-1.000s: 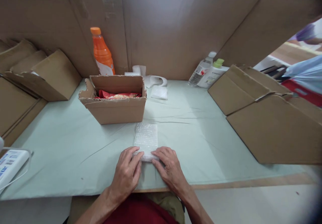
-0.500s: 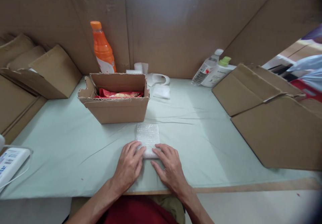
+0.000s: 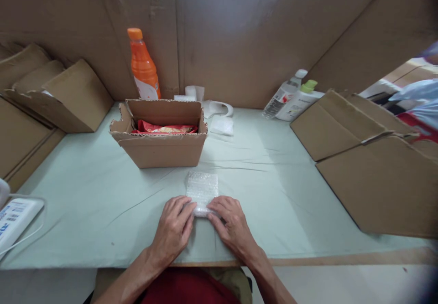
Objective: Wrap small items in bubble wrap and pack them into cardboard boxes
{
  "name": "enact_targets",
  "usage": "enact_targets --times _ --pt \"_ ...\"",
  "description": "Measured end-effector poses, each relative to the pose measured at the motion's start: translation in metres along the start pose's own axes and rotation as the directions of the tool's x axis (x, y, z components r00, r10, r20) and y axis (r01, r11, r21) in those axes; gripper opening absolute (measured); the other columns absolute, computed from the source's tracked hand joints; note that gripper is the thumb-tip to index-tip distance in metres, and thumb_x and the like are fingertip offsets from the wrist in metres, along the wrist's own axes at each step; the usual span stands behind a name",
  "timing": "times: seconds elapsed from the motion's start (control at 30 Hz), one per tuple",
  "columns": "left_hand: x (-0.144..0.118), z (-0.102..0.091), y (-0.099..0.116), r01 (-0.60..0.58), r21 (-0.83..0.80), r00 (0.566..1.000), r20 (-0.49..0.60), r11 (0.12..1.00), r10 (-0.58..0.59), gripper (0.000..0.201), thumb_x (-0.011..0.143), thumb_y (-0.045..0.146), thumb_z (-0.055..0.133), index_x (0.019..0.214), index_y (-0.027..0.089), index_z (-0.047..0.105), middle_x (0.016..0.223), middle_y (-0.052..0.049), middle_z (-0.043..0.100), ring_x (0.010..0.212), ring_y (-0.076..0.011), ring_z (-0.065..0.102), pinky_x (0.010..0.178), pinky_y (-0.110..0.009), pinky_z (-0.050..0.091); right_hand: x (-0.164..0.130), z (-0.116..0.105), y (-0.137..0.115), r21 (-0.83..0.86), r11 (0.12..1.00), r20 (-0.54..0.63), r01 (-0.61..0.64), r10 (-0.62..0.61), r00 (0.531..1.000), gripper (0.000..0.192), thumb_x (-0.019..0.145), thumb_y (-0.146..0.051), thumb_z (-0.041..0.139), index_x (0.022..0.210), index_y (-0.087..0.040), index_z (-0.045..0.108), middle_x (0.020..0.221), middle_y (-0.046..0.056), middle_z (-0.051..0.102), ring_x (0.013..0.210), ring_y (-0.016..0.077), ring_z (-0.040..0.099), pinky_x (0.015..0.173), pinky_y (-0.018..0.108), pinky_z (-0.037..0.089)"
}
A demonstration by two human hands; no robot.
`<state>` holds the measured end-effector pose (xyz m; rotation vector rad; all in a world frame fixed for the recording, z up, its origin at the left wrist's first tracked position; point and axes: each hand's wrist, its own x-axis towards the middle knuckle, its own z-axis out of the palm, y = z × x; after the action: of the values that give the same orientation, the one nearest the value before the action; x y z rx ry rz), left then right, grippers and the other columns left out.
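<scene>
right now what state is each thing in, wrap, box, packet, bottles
bubble wrap, far end flat, near end folded or rolled, left hand and right hand on it
box, open on top
red packet, inside box, can't tell if sealed
orange bottle, upright, capped
clear bottle, capped
white bottle, green cap on

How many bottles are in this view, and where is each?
3. An orange plastic bottle stands behind the brown cardboard box; a clear plastic bottle and a white, green-capped bottle are side by side, back right. More may be hidden.
</scene>
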<state>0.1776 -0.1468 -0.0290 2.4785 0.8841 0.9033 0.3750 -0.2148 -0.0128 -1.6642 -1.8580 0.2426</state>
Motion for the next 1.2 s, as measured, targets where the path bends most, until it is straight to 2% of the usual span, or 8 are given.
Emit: enact_targets --times 0.13,0.27,0.33,0.43,0.57,0.77,1.0,1.2 --pt "0.003 -0.002 -0.003 -0.016 -0.007 0.999 0.036 1.0 0.016 0.027 0.095 0.011 0.05 0.119 0.019 0.06 0.11 -0.009 0.066 0.102 -0.0231 0.06 0.09 -0.04 0.052 0.0 0.0 -0.002 0.009 1.0 -0.015 -0.015 0.015 1.0 0.013 0.097 -0.021 0.055 0.105 -0.022 0.065 0.099 0.006 0.072 0.096 0.0229 0.063 0.083 0.04 0.048" --pt "0.01 0.001 -0.005 -0.004 0.006 0.999 0.039 1.0 0.004 0.027 0.096 0.012 0.049 0.12 0.018 0.059 0.109 -0.009 0.067 0.1 -0.0234 0.061 0.089 -0.04 0.051 -0.003 0.004 -0.004 -0.065 0.998 -0.11 0.008 -0.015 0.994 0.024 0.096 -0.02 0.054 0.119 -0.022 0.061 0.116 0.01 0.068 0.105 0.0249 0.061 0.087 0.041 0.048" --pt "0.013 0.003 -0.006 0.02 0.018 1.0 0.023 1.0 -0.02 0.027 0.095 0.013 0.049 0.12 0.017 0.059 0.109 -0.009 0.068 0.1 -0.0241 0.061 0.088 -0.04 0.051 -0.004 0.006 -0.004 -0.102 0.994 -0.1 0.026 -0.036 0.994 0.026 0.095 -0.02 0.057 0.12 -0.022 0.061 0.122 0.011 0.066 0.109 0.0262 0.06 0.089 0.042 0.047" --pt "0.015 0.005 -0.007 0.051 0.022 0.999 0.003 0.998 -0.051 0.026 0.095 0.015 0.049 0.119 0.016 0.059 0.109 -0.01 0.068 0.099 -0.0251 0.061 0.087 -0.042 0.051 -0.002 0.006 -0.003 -0.111 0.993 -0.066 0.034 -0.041 0.997 0.026 0.095 -0.018 0.057 0.12 -0.021 0.062 0.116 0.01 0.069 0.105 0.0257 0.061 0.088 0.043 0.047" --pt "0.012 0.001 -0.007 0.06 -0.03 0.998 -0.001 0.998 -0.06 0.025 0.096 0.019 0.05 0.119 0.017 0.061 0.11 -0.01 0.068 0.1 -0.0245 0.061 0.088 -0.041 0.051 0.001 0.003 0.0 -0.029 0.999 -0.044 0.032 -0.033 0.998 0.018 0.097 -0.021 0.056 0.112 -0.022 0.066 0.104 0.007 0.073 0.097 0.0228 0.065 0.085 0.04 0.048" --pt "0.008 -0.005 -0.006 0.071 -0.083 0.998 0.005 0.994 -0.07 0.024 0.096 0.019 0.05 0.117 0.018 0.063 0.109 -0.01 0.069 0.1 -0.0233 0.062 0.088 -0.039 0.051 0.005 0.002 -0.002 0.038 0.999 0.02 -0.01 0.009 1.0 0.017 0.098 -0.022 0.055 0.109 -0.022 0.067 0.1 0.005 0.075 0.093 0.0214 0.067 0.084 0.039 0.049" --pt "0.015 0.003 -0.011 0.087 -0.049 0.996 0.014 0.995 -0.086 0.023 0.095 0.018 0.051 0.116 0.017 0.061 0.109 -0.009 0.068 0.101 -0.0242 0.06 0.088 -0.041 0.05 0.004 0.009 0.001 -0.136 0.99 -0.02 -0.028 0.025 0.999 0.02 0.096 -0.022 0.056 0.112 -0.019 0.067 0.123 0.012 0.066 0.111 0.0278 0.06 0.091 0.044 0.047" --pt "0.016 0.007 -0.013 0.101 -0.045 0.995 0.001 0.994 -0.101 0.023 0.094 0.018 0.054 0.116 0.016 0.061 0.109 -0.01 0.069 0.101 -0.0251 0.06 0.089 -0.043 0.049 0.0 0.015 0.007 -0.209 0.977 -0.026 -0.043 0.039 0.999 0.036 0.097 -0.027 0.053 0.131 -0.015 0.056 0.134 0.017 0.06 0.12 0.0295 0.055 0.095 0.046 0.047"
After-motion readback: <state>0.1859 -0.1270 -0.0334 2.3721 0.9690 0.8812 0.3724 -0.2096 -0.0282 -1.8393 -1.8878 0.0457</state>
